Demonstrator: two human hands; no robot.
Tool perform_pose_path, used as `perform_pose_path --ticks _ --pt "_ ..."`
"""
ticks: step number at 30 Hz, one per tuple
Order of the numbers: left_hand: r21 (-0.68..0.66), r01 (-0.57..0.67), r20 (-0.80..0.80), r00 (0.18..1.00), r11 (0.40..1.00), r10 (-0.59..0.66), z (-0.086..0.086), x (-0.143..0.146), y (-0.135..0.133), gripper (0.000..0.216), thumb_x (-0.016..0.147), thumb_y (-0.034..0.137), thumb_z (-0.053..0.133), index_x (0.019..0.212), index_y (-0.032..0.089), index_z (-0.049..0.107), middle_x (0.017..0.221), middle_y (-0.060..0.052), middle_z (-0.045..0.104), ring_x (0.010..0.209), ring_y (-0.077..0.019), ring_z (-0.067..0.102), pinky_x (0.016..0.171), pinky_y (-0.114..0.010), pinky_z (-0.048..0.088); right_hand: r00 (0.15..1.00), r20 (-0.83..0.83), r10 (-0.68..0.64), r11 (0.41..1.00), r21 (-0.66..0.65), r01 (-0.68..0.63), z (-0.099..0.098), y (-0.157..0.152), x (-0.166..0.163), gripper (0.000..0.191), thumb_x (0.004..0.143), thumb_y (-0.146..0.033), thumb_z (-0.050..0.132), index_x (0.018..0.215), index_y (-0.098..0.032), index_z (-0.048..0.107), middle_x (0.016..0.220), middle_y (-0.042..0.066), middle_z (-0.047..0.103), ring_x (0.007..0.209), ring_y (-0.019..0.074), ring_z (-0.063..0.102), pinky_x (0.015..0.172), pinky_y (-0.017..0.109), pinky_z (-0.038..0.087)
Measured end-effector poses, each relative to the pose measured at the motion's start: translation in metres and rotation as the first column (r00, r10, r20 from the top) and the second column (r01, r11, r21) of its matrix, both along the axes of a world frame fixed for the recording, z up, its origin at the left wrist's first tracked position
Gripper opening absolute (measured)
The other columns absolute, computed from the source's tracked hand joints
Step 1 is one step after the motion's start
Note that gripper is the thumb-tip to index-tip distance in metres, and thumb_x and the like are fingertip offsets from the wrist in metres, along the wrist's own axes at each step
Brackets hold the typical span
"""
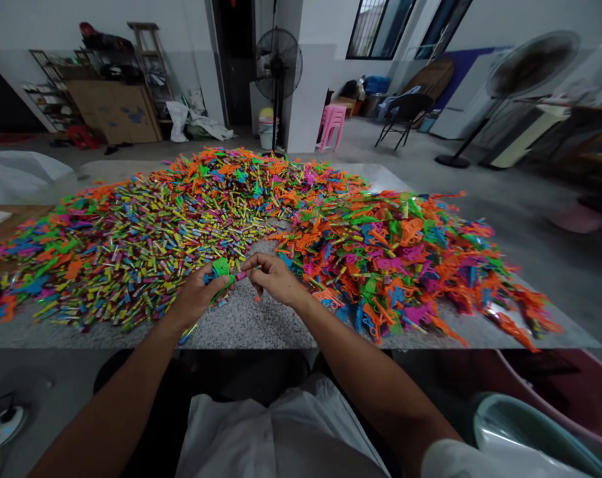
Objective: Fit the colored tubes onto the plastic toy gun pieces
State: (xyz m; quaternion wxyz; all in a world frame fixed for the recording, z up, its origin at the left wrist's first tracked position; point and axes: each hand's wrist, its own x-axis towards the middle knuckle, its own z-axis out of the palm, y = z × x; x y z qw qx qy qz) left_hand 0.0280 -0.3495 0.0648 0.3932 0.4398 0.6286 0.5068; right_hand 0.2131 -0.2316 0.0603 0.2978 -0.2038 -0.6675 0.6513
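Near edge of the worktop: speckled stone worktop (253,328), bare only in a small patch in front of the person.
Left hand: left hand (198,295) over that patch, fingers clamped round a green plastic piece (221,267) held just above the surface.
Right hand: right hand (273,275), fingertips pinched together on a small pink tube (241,275), whose end touches the green plastic piece.
Step in hand: seemingly fitting the tube to the green piece. Pressing it home would call for lining up the end and a steady left grip.
Left half: heap of short coloured tubes (146,245), reaching the left edge.
Right half: heap of flat orange, green and pink parts (395,259), spilling toward the right corner.
Beyond the far edge: standing fan (278,63), pink stools (332,123).
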Motion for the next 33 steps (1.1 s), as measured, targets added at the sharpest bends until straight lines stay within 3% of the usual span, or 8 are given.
perform_pose_path --ticks 7,16,18,22,24,28,33 --pt "-0.016 0.026 -0.064 0.998 1.000 -0.027 -0.002 0.003 0.002 0.035 0.088 0.054 0.072 0.099 0.021 0.067 0.079 -0.001 0.069 0.060 -0.0149 0.055 0.056 -0.027 0.042 0.999 0.052 -0.006 0.997 0.075 0.003 0.000 0.000 0.006 0.016 0.084 -0.027 0.062 0.096 -0.019 0.069 0.063 -0.007 0.059 0.046 0.0083 0.051 0.045 0.019 0.045" --pt "-0.033 0.185 0.013 0.983 0.982 -0.185 -0.002 -0.002 -0.001 0.038 0.088 0.055 0.074 0.102 0.021 0.067 0.081 -0.003 0.071 0.060 -0.0135 0.055 0.055 -0.025 0.043 0.995 -0.008 0.101 0.993 -0.066 -0.101 -0.003 -0.004 0.005 0.011 0.088 -0.030 0.060 0.093 -0.020 0.061 0.055 -0.009 0.054 0.043 0.0097 0.048 0.045 0.021 0.043" --pt "-0.050 0.258 0.032 0.966 0.965 -0.257 -0.004 0.000 -0.002 0.039 0.088 0.056 0.075 0.101 0.020 0.067 0.083 -0.004 0.072 0.061 -0.0136 0.057 0.054 -0.025 0.044 0.990 -0.008 0.144 0.990 0.012 -0.144 0.001 -0.005 0.004 0.012 0.091 -0.030 0.060 0.097 -0.020 0.061 0.060 -0.008 0.055 0.047 0.0102 0.049 0.049 0.022 0.042" --pt "-0.100 0.451 0.017 0.892 0.887 -0.452 -0.010 0.011 -0.004 0.041 0.089 0.057 0.074 0.095 0.018 0.068 0.081 -0.006 0.073 0.056 -0.0122 0.054 0.052 -0.025 0.044 0.987 -0.012 0.159 0.944 0.296 -0.149 0.017 0.000 0.005 0.012 0.087 -0.020 0.060 0.098 -0.019 0.065 0.078 -0.003 0.062 0.068 0.0120 0.055 0.063 0.023 0.044" --pt "-0.077 0.398 -0.010 0.917 0.914 -0.400 -0.011 0.013 -0.004 0.041 0.091 0.058 0.072 0.097 0.018 0.068 0.084 -0.007 0.074 0.056 -0.0122 0.055 0.052 -0.025 0.044 0.995 -0.021 0.093 0.943 0.322 -0.081 0.022 0.006 0.008 0.011 0.084 -0.019 0.059 0.093 -0.019 0.065 0.082 -0.001 0.063 0.071 0.0121 0.053 0.065 0.023 0.043" --pt "-0.038 0.154 -0.021 0.988 0.987 -0.154 -0.004 0.004 -0.001 0.043 0.089 0.060 0.074 0.102 0.019 0.068 0.087 -0.006 0.076 0.061 -0.0139 0.058 0.055 -0.026 0.046 1.000 0.000 0.014 0.982 0.190 -0.014 0.019 0.010 0.017 0.013 0.086 -0.021 0.058 0.097 -0.020 0.064 0.075 -0.004 0.059 0.062 0.0113 0.048 0.057 0.022 0.038" --pt "-0.024 0.139 -0.027 0.990 0.990 -0.140 -0.001 0.000 0.001 0.040 0.090 0.059 0.072 0.095 0.019 0.069 0.079 -0.003 0.071 0.060 -0.0138 0.057 0.056 -0.025 0.045 0.998 0.055 -0.009 0.988 0.154 0.001 -0.001 0.002 0.020 0.012 0.085 -0.021 0.058 0.094 -0.019 0.066 0.070 -0.006 0.056 0.058 0.0100 0.046 0.055 0.021 0.038"
